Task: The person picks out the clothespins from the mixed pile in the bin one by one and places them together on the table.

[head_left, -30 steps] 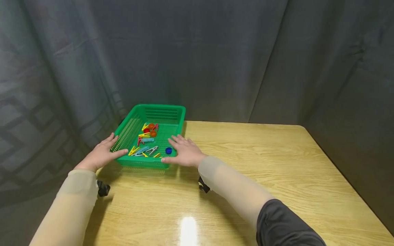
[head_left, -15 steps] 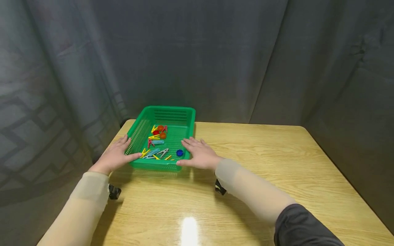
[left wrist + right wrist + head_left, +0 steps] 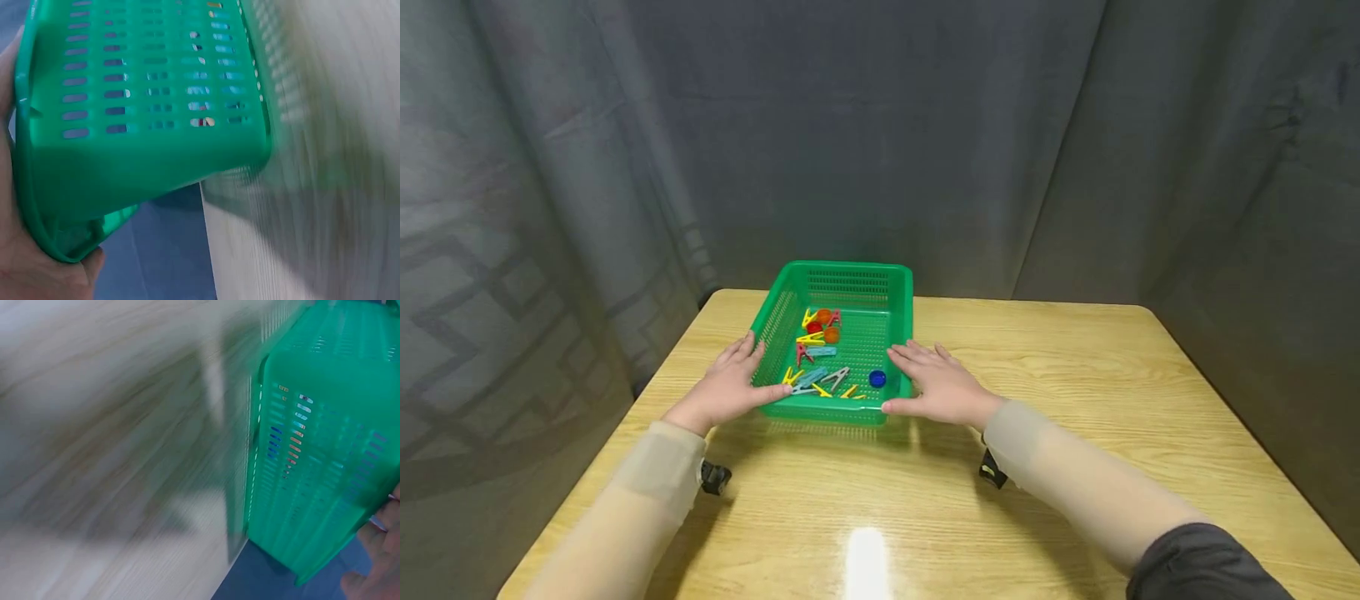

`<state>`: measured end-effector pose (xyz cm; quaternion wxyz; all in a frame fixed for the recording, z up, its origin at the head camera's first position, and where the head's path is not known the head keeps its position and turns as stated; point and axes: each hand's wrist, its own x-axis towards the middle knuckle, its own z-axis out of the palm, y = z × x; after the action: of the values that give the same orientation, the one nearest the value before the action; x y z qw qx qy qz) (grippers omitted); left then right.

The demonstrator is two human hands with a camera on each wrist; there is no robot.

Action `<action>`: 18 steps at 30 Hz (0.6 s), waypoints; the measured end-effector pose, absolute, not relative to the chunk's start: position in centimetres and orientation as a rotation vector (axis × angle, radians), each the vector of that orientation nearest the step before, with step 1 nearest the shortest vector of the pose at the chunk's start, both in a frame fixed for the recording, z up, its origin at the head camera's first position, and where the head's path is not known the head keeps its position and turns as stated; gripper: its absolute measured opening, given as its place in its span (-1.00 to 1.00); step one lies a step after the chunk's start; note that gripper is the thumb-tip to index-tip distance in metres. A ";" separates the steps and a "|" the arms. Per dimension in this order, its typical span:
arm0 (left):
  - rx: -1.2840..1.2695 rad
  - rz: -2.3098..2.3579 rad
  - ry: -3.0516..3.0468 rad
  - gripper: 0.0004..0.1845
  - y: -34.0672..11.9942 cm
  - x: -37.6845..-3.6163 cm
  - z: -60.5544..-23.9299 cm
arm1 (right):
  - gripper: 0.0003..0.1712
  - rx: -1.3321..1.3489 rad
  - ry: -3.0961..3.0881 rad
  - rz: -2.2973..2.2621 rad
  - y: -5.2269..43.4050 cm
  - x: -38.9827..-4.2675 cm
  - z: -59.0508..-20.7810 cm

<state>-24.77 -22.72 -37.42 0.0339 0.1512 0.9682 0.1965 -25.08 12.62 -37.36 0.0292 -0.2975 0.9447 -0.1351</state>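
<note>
A green perforated plastic basket (image 3: 850,408) stands on the wooden table. Yellow, red, blue and grey clothespins (image 3: 811,339) lie inside it. Among them are orange and red round caps (image 3: 831,335), with a blue cap (image 3: 877,379) towards the right. My left hand (image 3: 722,387) rests on the near left corner, its thumb along the front rim and the fingers over the side rim. Across the near right corner spreads my right hand (image 3: 943,390), fingers extended over the rim. Both wrist views show the basket's slotted walls, with parts of the left hand (image 3: 37,269) and right hand (image 3: 384,550) at the rim.
The table (image 3: 1075,400) extends to the right and in front of the basket. Dark grey curtains (image 3: 887,150) hang behind it and along both sides. A bright light reflection (image 3: 867,562) lies on the tabletop near the front.
The basket with its contents has moved right along the table, from near the left edge. Both hands have travelled with it, staying on its near corners.
</note>
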 end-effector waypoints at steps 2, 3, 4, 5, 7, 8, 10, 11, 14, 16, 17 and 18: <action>0.488 0.629 2.961 0.17 -21.8 -24.5 -37.3 | 0.14 -0.922 2.922 -0.435 13.8 -24.8 -37.4; 0.500 0.645 2.951 0.15 -21.3 -24.3 -37.3 | 0.13 -0.922 2.925 -0.441 14.3 -24.6 -37.4; 0.513 0.657 2.942 0.14 -20.9 -24.2 -37.3 | 0.11 -0.928 2.927 -0.453 14.9 -24.4 -37.5; 0.528 0.671 2.928 0.13 -20.5 -24.1 -37.3 | 0.09 -0.930 2.928 -0.463 15.5 -24.2 -37.5; 0.562 0.703 2.903 0.10 -19.8 -23.9 -37.3 | 0.07 -0.933 2.927 -0.482 16.6 -23.8 -37.4; 0.576 0.707 2.893 0.10 -19.5 -23.8 -37.4 | 0.07 -0.937 2.930 -0.482 17.1 -23.6 -37.4; 0.601 0.713 2.879 0.08 -18.8 -23.5 -37.3 | 0.06 -0.952 2.933 -0.494 18.1 -23.3 -37.4; 0.615 0.715 2.871 0.07 -18.5 -23.4 -37.3 | 0.06 -0.961 2.937 -0.495 18.5 -23.1 -37.5; 0.651 0.715 2.852 0.04 -17.6 -23.1 -37.2 | 0.07 -0.991 2.954 -0.486 19.9 -22.7 -37.5; 0.679 0.712 2.836 0.03 -17.1 -22.8 -37.1 | 0.06 -1.007 2.963 -0.486 20.8 -22.4 -37.6; 0.698 0.715 2.827 0.02 -16.8 -22.7 -37.0 | 0.06 -1.012 2.968 -0.485 21.3 -22.3 -37.7; 0.714 0.714 2.820 0.01 -16.5 -22.6 -37.0 | 0.05 -1.017 2.970 -0.487 21.7 -22.1 -37.7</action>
<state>-22.55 -16.54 -36.98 0.0730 0.2377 0.9390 0.2377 -22.06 21.68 -37.66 -0.0177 -0.3200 0.9347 -0.1534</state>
